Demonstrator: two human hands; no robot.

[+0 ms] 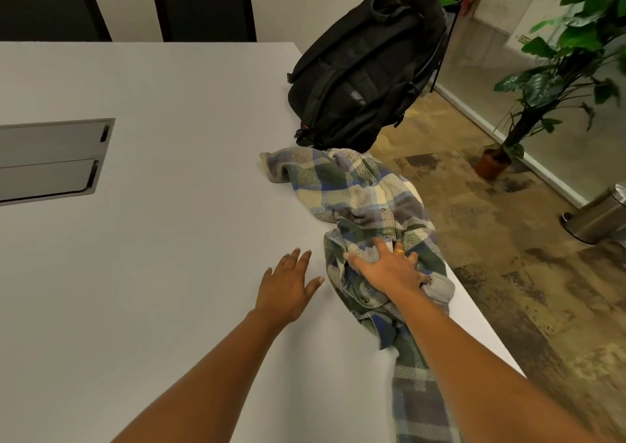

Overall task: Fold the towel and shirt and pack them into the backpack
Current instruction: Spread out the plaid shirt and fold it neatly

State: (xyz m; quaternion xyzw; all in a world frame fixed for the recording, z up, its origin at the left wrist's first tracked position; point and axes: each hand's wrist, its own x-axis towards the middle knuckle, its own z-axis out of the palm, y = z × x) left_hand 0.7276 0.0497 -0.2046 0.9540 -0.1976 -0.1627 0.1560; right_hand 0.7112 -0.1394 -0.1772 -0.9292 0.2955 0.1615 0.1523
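A plaid shirt (359, 192) lies crumpled under the right hand (389, 268) and stretches beyond it. A black backpack (366, 66) lies straps-up just past the shirt's far end.

Shirt (359, 188) folds hide our right hand (389, 268) at the fingertips (379, 243); its grip is unclear. Behind them the shirt is cropped.

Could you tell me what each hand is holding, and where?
Nothing is gripped: the right hand presses spread fingers on the bunched middle of the shirt; the left hand is empty.
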